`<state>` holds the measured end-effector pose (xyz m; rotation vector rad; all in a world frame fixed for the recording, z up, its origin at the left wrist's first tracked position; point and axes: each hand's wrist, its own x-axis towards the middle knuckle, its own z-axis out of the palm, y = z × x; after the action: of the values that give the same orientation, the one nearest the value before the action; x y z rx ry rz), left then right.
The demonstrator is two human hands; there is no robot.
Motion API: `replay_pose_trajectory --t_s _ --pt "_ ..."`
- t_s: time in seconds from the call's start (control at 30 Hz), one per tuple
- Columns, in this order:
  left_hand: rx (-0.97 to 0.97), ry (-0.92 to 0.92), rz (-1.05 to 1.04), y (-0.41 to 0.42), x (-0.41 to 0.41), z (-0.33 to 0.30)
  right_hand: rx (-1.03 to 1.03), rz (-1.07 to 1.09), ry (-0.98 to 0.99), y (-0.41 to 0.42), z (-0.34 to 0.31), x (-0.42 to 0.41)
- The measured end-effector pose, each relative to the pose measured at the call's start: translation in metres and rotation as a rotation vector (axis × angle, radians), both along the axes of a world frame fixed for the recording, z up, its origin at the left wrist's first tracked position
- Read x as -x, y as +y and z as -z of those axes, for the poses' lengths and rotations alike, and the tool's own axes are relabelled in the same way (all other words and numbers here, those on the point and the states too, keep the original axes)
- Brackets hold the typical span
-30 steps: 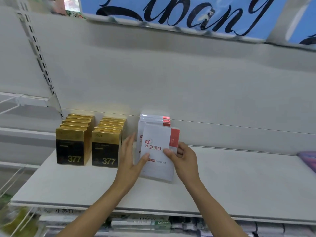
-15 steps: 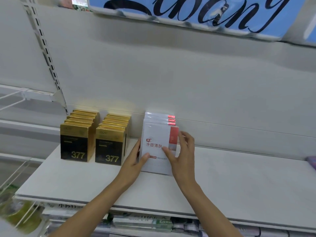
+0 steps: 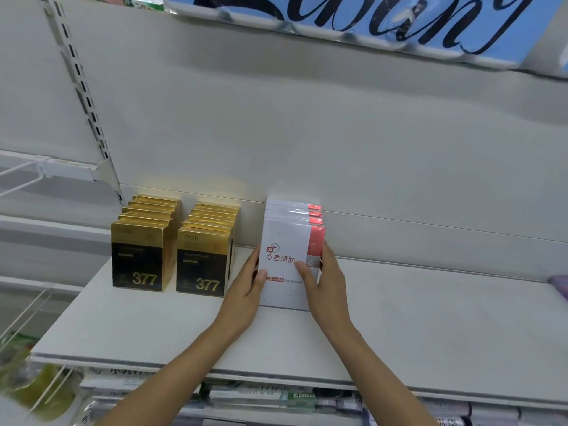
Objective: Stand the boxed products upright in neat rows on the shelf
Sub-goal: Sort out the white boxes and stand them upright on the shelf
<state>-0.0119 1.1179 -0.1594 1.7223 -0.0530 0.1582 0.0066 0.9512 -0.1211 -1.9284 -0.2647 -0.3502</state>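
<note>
Four white-and-red boxes [image 3: 289, 265] stand in a row just right of centre frame, running back toward the shelf's rear wall, and you hold the front one between both hands. Your left hand [image 3: 246, 290] lies flat along its left edge with the thumb across the face; your right hand [image 3: 325, 281] wraps its right edge, thumb pressed near the red stripe, fingers hidden behind the side.

The boxes are thin and tall, so they will likely tip easily. If you let go with one hand first, or pull away while a thumb drags on the glossy face, the front box could fall forward onto the shelf [image 3: 430, 318] and take the ones behind with it.

Mind your left wrist too: it sits just beside the nearer row of gold boxes [image 3: 204, 262], left of centre, and a sideways swing could knock that row crooked. Release both sides evenly.
</note>
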Motion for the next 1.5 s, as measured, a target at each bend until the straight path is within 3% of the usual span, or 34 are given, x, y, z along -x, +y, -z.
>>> replay_pose_trajectory --t_s 0.13,0.27,0.4,0.6,0.8,1.5 --pt "-0.077 -0.09 -0.092 0.0 0.005 -0.003 0.056 -0.046 0.024 -0.012 -0.003 -0.004" --pt "-0.305 -0.369 -0.226 -0.002 0.019 -0.016 0.111 -0.006 0.022 -0.041 -0.013 0.0" --pt "-0.394 -0.523 -0.091 -0.018 0.029 -0.042 0.117 0.015 -0.019 -0.085 -0.027 0.023" --pt "-0.333 -0.404 0.232 -0.082 0.026 -0.076 0.204 0.0 -0.041 -0.155 -0.046 0.064" --pt "-0.315 -0.427 0.405 -0.181 0.041 -0.088 0.278 0.068 -0.029 -0.251 -0.052 0.112" --pt "-0.204 -0.45 0.745 -0.557 0.103 -0.077 0.313 0.313 0.035 -0.607 -0.048 0.24"
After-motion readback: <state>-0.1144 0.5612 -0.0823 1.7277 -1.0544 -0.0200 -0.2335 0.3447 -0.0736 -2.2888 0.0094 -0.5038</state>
